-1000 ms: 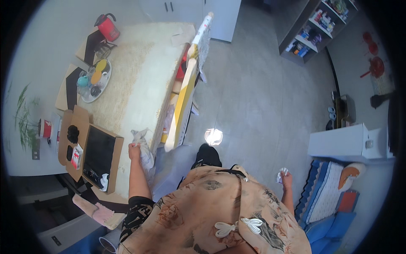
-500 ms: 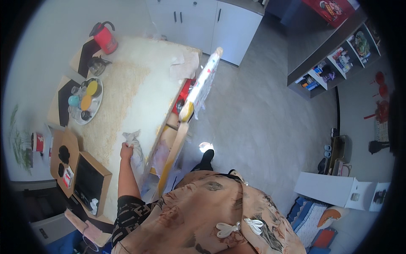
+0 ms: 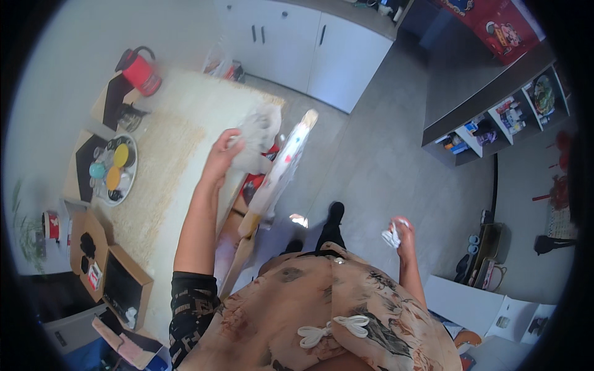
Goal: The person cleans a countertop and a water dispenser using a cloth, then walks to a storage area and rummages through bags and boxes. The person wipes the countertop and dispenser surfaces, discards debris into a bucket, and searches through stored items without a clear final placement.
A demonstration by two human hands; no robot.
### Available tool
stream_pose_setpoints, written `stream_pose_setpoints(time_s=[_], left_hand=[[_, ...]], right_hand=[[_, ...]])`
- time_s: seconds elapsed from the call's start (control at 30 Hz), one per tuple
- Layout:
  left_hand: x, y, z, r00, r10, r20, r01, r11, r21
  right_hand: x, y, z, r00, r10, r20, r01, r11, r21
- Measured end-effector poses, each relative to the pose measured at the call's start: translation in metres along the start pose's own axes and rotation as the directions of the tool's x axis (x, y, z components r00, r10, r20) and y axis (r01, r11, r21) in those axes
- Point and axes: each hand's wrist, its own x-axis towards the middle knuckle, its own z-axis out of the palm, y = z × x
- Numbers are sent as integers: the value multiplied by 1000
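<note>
A crumpled grey-white cloth (image 3: 253, 139) hangs from my left hand (image 3: 219, 157), whose fingers are closed on its near side. Hand and cloth are over the far right corner of the cream tabletop (image 3: 179, 148), and the cloth partly covers a pale cloth there. Out to the right, above the grey floor, my right hand (image 3: 404, 236) is closed round a crumpled white tissue or cloth (image 3: 391, 235). Beside the table's right edge stands a long narrow piece (image 3: 286, 164) with a white patterned covering.
Along the table's left side are a red kettle (image 3: 142, 75), a glass pot (image 3: 129, 117), a tray (image 3: 136, 157) of cups and lidded jars, and an open cardboard box (image 3: 147, 285). White cabinets (image 3: 346, 62) stand beyond the table; shelves (image 3: 479, 145) are at the right.
My left hand has moved with the cloth from the table's near part to its far right corner. My right hand, holding something white, has come into view, and I have stepped forward.
</note>
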Motion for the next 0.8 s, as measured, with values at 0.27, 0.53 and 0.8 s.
stream_pose_setpoints(time_s=[0.27,0.53,0.8], left_hand=[[44,97,210,746,280,604,-423,900,105],[142,0,68,930,296,-219,-1,597,803],[189,-114,-4,884,80,-461,402,374,836]], right_hand=[[150,-134,142,833,-52,551,-249,853,458],[277,-132,55,814,259,519,-496,776,390],[286,-90,-6,902,306,303,-416,805,424]])
